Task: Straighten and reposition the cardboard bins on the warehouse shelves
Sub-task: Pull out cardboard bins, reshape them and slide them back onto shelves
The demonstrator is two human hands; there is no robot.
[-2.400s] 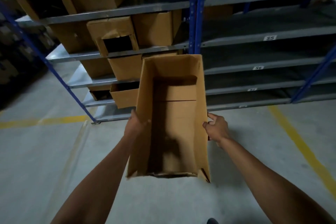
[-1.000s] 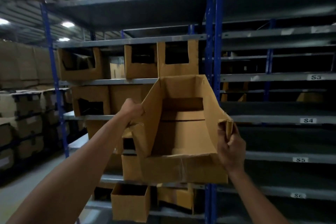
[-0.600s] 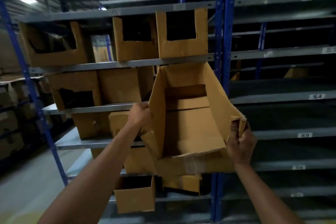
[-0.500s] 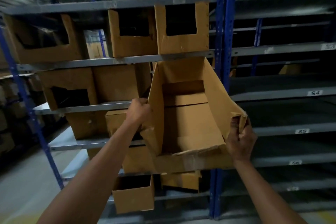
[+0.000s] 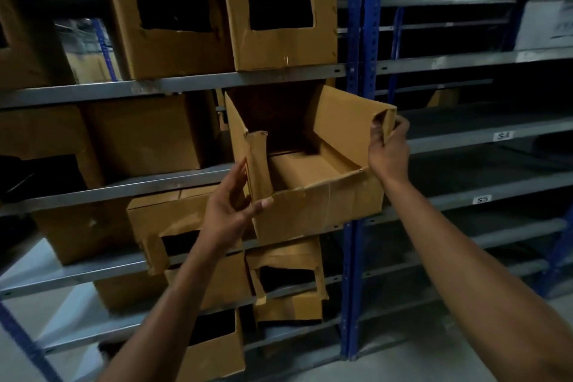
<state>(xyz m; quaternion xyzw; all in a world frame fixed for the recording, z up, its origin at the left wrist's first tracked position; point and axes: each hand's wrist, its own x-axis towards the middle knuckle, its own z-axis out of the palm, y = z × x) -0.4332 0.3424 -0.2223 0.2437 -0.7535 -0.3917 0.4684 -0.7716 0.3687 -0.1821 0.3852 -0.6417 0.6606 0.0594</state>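
Shelf tags read "S5" (image 5: 480, 200) and, blurred, perhaps "S4" (image 5: 501, 135); your right hand (image 5: 388, 152) pinches the bin's (image 5: 313, 211) upper right corner flap, your left hand (image 5: 231, 208) cups its left front corner, thumb on the front, bin at the shelf's (image 5: 173, 178) front edge by the blue post (image 5: 355, 40).

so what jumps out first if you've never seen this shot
The open cardboard bin at centre, half slid onto a grey shelf level beside the blue upright. The right hand pinches its top right corner; the left hand holds its front left corner. Worn cut-front bins fill the levels around it.
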